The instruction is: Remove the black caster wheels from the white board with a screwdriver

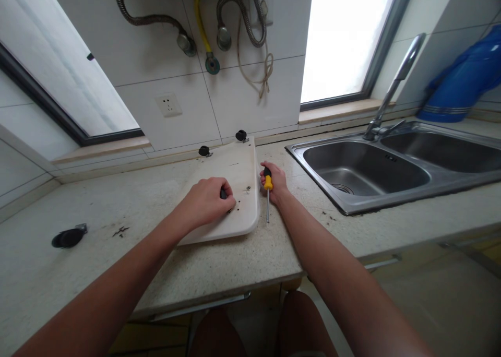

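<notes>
A white plastic panel [219,226] with rounded corners lies on the counter, small dark holes and a screw in its surface. My left hand [209,198] rests over its near part, fingers closed around a black caster wheel [223,192], mostly hidden by them. Just right of the panel's edge, my right hand [277,180] grips a screwdriver [268,182] with a yellow and black handle, its metal shaft pointing toward me. Two more black casters, one [204,151] to the left and one [241,135] to the right, stand at the panel's far side.
Another black caster [69,237] lies on the stone counter [129,200] at the left, near dark debris. A steel double sink [364,164] with a tap [397,80] is at the right, beside a blue container [462,80]. Metal hoses and a yellow pipe [202,23] hang on the tiled wall.
</notes>
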`<action>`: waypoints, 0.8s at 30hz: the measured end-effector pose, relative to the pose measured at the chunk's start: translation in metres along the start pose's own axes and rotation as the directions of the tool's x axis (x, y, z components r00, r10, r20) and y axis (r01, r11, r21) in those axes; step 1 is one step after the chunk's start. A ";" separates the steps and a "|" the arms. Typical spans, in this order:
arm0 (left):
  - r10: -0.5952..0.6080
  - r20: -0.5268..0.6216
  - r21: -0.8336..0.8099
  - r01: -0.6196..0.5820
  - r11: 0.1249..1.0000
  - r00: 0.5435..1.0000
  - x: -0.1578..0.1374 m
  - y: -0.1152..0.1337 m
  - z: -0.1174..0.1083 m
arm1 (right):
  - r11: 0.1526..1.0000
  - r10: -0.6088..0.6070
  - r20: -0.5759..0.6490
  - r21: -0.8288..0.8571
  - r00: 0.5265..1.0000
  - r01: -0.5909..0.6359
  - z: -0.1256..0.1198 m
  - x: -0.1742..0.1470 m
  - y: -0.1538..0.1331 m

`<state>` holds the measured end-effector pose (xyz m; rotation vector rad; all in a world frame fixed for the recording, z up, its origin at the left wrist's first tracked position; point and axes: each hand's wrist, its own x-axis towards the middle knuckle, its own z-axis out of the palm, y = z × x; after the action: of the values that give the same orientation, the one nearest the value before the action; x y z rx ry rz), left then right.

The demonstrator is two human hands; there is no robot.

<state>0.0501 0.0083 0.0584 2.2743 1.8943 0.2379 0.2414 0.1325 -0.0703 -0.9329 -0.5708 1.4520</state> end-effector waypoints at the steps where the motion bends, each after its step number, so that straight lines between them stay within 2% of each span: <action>1: -0.004 0.002 0.005 0.004 1.000 1.000 0.000 0.001 0.000 | 1.000 0.000 0.000 0.001 1.000 0.000 0.000 0.000 0.000; 7: -0.004 -0.013 0.060 0.004 0.998 1.000 0.000 0.005 0.003 | 1.000 0.007 -0.003 -0.004 1.000 -0.007 0.001 -0.002 -0.002; 24: -0.023 -0.038 0.076 0.025 0.997 0.999 -0.003 0.003 0.008 | 0.999 0.015 -0.017 -0.034 1.000 -0.016 0.005 -0.009 -0.007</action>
<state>0.0542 0.0050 0.0512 2.3098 1.9809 0.2088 0.2406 0.1250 -0.0597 -0.9777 -0.5789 1.4509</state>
